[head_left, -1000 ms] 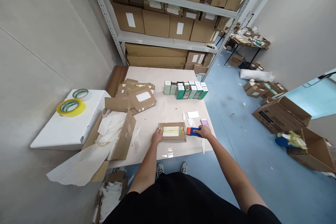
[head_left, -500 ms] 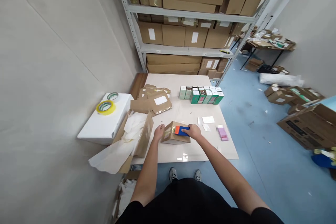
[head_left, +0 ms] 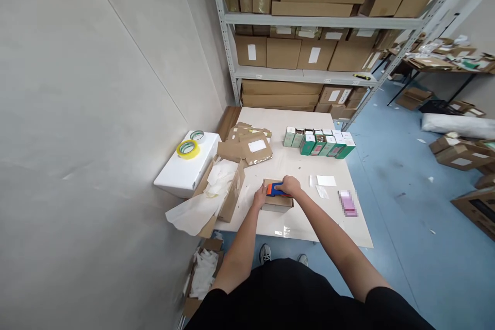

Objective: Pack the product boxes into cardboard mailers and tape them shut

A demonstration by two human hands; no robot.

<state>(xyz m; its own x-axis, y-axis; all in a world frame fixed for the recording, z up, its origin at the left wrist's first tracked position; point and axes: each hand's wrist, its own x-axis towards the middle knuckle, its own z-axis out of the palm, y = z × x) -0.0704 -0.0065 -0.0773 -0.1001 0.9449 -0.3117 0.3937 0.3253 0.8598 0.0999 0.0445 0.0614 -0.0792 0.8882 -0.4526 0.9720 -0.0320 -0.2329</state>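
Observation:
A small cardboard box (head_left: 277, 202) lies on the pale table (head_left: 305, 165) near its front edge. My right hand (head_left: 291, 185) is wrapped round a blue and orange tape dispenser (head_left: 275, 189), which rests on the top of the box. At the box's left side, my left hand (head_left: 260, 196) grips the edge, its fingers partly hidden. The tape under the dispenser is too small to make out.
To the left stands an open carton (head_left: 232, 198) of white paper, beside a white box (head_left: 185, 165) bearing a yellow tape roll (head_left: 188, 149). Flattened cardboard (head_left: 255, 147) and green-white small boxes (head_left: 320, 143) lie farther back. A pink packet (head_left: 348, 203) lies right, before loaded shelves (head_left: 309, 75).
The cardboard box has turned to sit squarer to the table edge. The tape dispenser has moved with my right hand on its top, and my left hand now sits closer to it. The view has swung left.

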